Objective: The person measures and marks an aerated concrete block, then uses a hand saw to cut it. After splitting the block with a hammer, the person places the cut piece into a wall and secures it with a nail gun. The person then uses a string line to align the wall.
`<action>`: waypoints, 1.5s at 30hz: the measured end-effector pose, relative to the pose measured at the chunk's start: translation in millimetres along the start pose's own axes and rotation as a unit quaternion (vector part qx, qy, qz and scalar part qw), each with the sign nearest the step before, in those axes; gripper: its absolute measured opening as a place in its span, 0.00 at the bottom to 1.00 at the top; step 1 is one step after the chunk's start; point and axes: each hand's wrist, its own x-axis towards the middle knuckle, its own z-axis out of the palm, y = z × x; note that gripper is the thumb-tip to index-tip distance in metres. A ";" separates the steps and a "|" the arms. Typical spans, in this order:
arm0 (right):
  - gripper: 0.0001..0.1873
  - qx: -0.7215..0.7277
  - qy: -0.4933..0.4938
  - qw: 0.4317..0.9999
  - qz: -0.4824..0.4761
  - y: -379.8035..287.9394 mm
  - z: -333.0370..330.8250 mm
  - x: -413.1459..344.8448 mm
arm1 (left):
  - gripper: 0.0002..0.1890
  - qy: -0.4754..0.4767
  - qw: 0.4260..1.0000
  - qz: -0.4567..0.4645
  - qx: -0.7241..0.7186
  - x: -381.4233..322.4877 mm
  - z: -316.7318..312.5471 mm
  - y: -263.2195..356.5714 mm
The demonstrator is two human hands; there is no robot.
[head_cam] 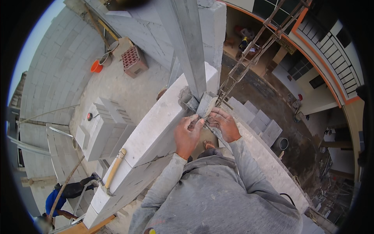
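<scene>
My left hand (188,133) and my right hand (224,124) are close together at the foot of a tall metal channel (191,49), where two block walls meet. Just above my fingers are two short metal channel pieces (207,103), one of them with mortar on it. The fingertips of both hands are bent around something small and dark beside the nearer piece; what it is cannot be made out. A hammer with a wooden handle (115,169) lies on top of the left block wall (163,122), away from my hands.
Below on the left are stacked blocks (99,131) with a tape measure (89,116), an orange bucket (96,66) and a person in blue (58,199) bending over. At right, beyond the right wall (263,163), stand a bamboo scaffold (248,55), more blocks (260,121) and a bucket (283,143).
</scene>
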 end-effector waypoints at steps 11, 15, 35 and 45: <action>0.13 -0.195 -0.028 0.976 -0.094 8.5 0.3 -8.5 | 0.07 0.013 0.997 0.050 0.066 10.1 -4.1 -22.1; 0.13 -0.201 0.031 0.976 -0.073 9.3 9.7 -17.8 | 0.08 -0.076 0.995 -0.058 -0.036 -28.8 8.9 -26.4; 0.07 -0.491 0.161 0.803 -0.295 -91.6 -13.4 115.9 | 0.22 -0.052 0.966 0.130 0.220 69.3 -64.7 -5.1; 0.06 -0.437 0.138 0.848 -0.268 -93.7 8.1 109.1 | 0.24 0.047 0.913 0.199 0.352 47.9 -49.0 -34.6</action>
